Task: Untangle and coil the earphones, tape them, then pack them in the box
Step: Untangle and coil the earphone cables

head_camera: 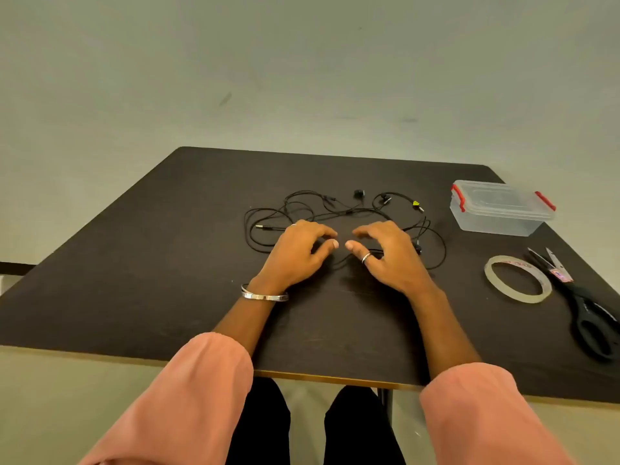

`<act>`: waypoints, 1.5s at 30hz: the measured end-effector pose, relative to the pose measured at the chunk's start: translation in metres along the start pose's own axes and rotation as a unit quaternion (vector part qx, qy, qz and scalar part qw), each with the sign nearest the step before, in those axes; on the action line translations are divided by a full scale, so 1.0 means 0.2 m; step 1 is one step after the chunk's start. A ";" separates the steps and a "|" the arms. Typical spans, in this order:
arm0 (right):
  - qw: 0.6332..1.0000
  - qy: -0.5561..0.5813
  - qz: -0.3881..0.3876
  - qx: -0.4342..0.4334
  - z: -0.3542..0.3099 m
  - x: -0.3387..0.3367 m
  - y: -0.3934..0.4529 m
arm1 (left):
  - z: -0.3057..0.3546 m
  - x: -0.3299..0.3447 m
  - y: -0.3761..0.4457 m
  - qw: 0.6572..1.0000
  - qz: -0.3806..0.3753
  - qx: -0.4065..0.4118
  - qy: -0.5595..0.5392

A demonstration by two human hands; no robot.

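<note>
The thin black tangled earphones (335, 213) sprawl mid-bench, not yet coiled. Left hand (295, 253) and right hand (391, 255) hover over them, each grip loosely spread, holding nothing. Clear tape roll (493, 263), black scissors (583, 310) and closed clear red-clipped plastic box (500, 209) wait untouched; everything remains.

Both hands, the left hand (295, 253) and right hand (389, 253), hover with curled, parted fingers over tangled earphones (335, 213) on the desk (134, 263); box (500, 209), tape (518, 280) and scissors (583, 307) lie right of them.

Black earphones (335, 209), red-clasped clear box (500, 209)
</note>
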State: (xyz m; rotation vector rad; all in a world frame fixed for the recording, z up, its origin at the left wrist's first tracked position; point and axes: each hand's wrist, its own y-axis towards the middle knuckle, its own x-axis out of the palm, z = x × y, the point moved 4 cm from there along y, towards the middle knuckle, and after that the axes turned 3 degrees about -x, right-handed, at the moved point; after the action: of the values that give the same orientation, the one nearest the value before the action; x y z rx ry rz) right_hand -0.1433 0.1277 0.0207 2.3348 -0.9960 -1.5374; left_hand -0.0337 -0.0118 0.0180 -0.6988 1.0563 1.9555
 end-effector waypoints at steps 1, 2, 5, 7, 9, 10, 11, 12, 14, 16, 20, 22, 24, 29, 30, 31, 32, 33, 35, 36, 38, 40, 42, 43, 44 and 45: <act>0.999 -0.014 -0.038 -0.010 0.01 0.02 0.01 | 0.00 0.00 0.00 1.000 -0.004 0.005 -0.004; 0.996 -0.037 -0.079 -0.022 0.01 0.04 0.02 | 0.00 0.00 0.00 1.000 -0.006 0.016 -0.003; 0.992 -0.060 -0.112 -0.025 0.03 0.06 0.07 | -0.01 0.03 0.00 0.998 -0.026 0.050 0.009; 0.993 -0.055 -0.092 -0.042 0.01 0.07 0.08 | -0.02 0.06 0.01 0.996 -0.048 0.068 0.027; 0.994 -0.050 -0.080 -0.058 -0.01 0.08 0.10 | -0.04 0.08 0.02 0.995 -0.048 0.076 0.042; 0.994 -0.045 -0.074 -0.062 -0.03 0.09 0.10 | -0.05 0.08 0.03 0.996 -0.037 0.077 0.040; 0.995 -0.037 -0.069 -0.060 -0.04 0.10 0.10 | -0.05 0.07 0.03 0.997 -0.021 0.073 0.031; 0.996 -0.024 -0.061 -0.055 -0.05 0.10 0.10 | -0.05 0.06 0.03 0.998 -0.002 0.066 0.018; 0.998 0.014 -0.043 -0.041 -0.05 0.10 0.10 | -0.05 0.03 0.02 0.998 0.025 0.046 -0.018; 0.998 0.024 -0.045 -0.033 -0.03 0.09 0.10 | -0.06 -0.01 0.02 0.994 0.073 0.005 -0.076; 0.999 -0.002 -0.031 -0.010 0.01 0.03 0.09 | -0.14 -0.14 -0.01 0.932 0.253 -0.125 -0.226; 0.999 -0.007 0.037 0.003 0.03 -0.04 0.09 | -0.19 -0.20 -0.04 0.886 0.328 -0.181 -0.274; 0.992 -0.016 0.126 0.007 0.05 -0.10 0.07 | -0.24 -0.23 -0.08 0.849 0.376 -0.220 -0.299; 0.958 -0.007 0.283 0.039 0.07 -0.18 0.03 | -0.24 -0.23 -0.09 0.857 0.393 -0.229 -0.242; 0.954 -0.002 0.297 0.041 0.08 -0.19 0.02 | -0.21 -0.22 -0.09 0.871 0.380 -0.214 -0.227; 0.953 -0.003 0.302 0.036 0.08 -0.18 0.01 | -0.19 -0.21 -0.08 0.887 0.362 -0.194 -0.212; 0.955 -0.005 0.297 0.023 0.07 -0.18 0.01 | -0.16 -0.20 -0.08 0.904 0.342 -0.172 -0.191; 0.959 -0.007 0.283 0.007 0.05 -0.16 0.01 | -0.13 -0.19 -0.08 0.920 0.323 -0.155 -0.157; 0.969 -0.023 0.246 -0.029 0.01 -0.13 0.02 | -0.09 -0.18 -0.08 0.946 0.291 -0.133 -0.050; 0.971 -0.040 0.232 -0.044 -0.01 -0.11 0.02 | -0.07 -0.17 -0.07 0.954 0.275 -0.122 0.004; 0.973 -0.060 0.212 -0.065 -0.04 -0.09 0.03 | -0.02 -0.15 -0.04 0.966 0.231 -0.079 0.078; 0.973 -0.047 0.211 -0.076 -0.05 -0.09 0.03 | 0.04 -0.10 -0.02 0.978 0.161 -0.045 0.122; 0.972 -0.012 0.217 -0.089 -0.07 -0.11 0.03 | 0.07 -0.06 0.00 0.984 0.114 -0.037 0.129; 0.971 0.008 0.217 -0.097 -0.09 -0.13 0.03 | 0.09 -0.05 0.00 0.986 0.114 -0.037 0.116; 0.971 0.025 0.215 -0.104 -0.11 -0.15 0.04 | 0.10 -0.06 0.01 0.986 0.129 -0.035 0.097; 0.971 0.037 0.211 -0.108 -0.12 -0.18 0.05 | 0.11 -0.09 0.02 0.985 0.151 -0.031 0.082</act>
State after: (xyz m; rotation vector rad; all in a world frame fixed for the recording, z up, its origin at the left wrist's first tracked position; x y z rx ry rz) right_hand -0.1346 0.1375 0.0639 1.8665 -1.1495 -1.3068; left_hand -0.0302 -0.0012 0.0441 -0.7804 1.2665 2.2266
